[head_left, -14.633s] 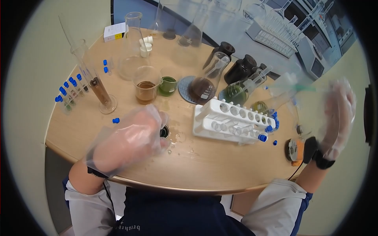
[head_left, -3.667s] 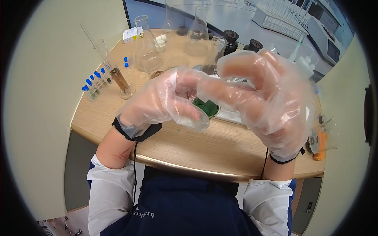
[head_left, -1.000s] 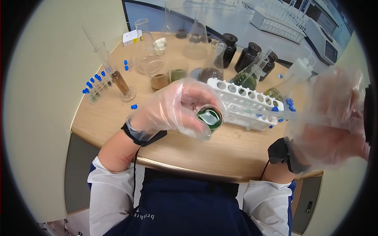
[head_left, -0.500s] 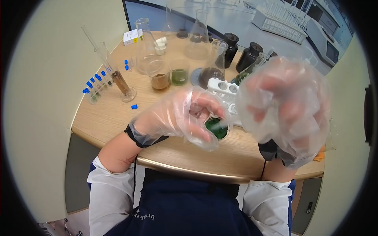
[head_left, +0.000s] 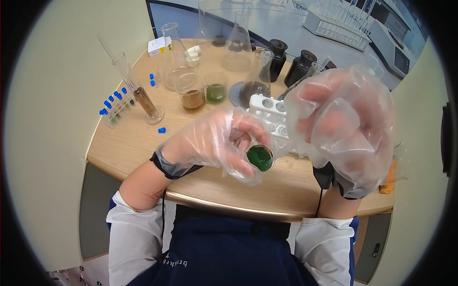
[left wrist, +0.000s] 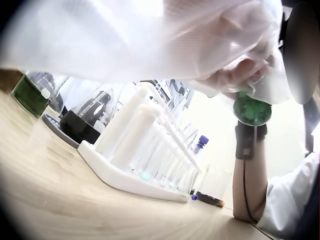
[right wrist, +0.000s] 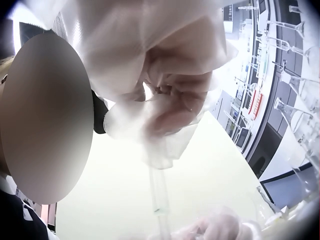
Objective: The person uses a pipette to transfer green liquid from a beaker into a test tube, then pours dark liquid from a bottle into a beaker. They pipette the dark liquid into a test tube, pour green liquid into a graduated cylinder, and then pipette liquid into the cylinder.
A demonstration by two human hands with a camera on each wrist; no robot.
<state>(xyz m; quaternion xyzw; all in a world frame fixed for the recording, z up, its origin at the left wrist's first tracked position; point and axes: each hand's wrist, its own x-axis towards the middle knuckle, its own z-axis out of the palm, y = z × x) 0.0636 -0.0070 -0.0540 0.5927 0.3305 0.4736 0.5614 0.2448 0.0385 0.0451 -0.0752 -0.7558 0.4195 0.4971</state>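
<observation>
In the head view, my gloved left hand (head_left: 214,145) grips a small glass cup (head_left: 260,158) of dark green liquid above the table's front part. The same cup (left wrist: 252,110) shows its green contents from the side in the left wrist view. My gloved right hand (head_left: 343,128) is raised to the right of it, fingers curled. The right wrist view shows that hand (right wrist: 170,95) pinching a clear dropper (right wrist: 159,192), which points down towards my left hand (right wrist: 220,229). Whether its tip is inside the cup, I cannot tell.
A white test-tube rack (head_left: 267,112) stands behind the cup. Beakers of brown (head_left: 193,101) and green liquid (head_left: 216,93), conical flasks and dark bottles (head_left: 299,67) stand farther back. At the left are a measuring cylinder (head_left: 145,102) and blue-capped tubes (head_left: 114,107).
My right hand has come in from the far right, bringing the dropper beside the cup. My left hand, earlier low at the left over a dark round opening, now holds the green cup, slightly nearer the table's front.
</observation>
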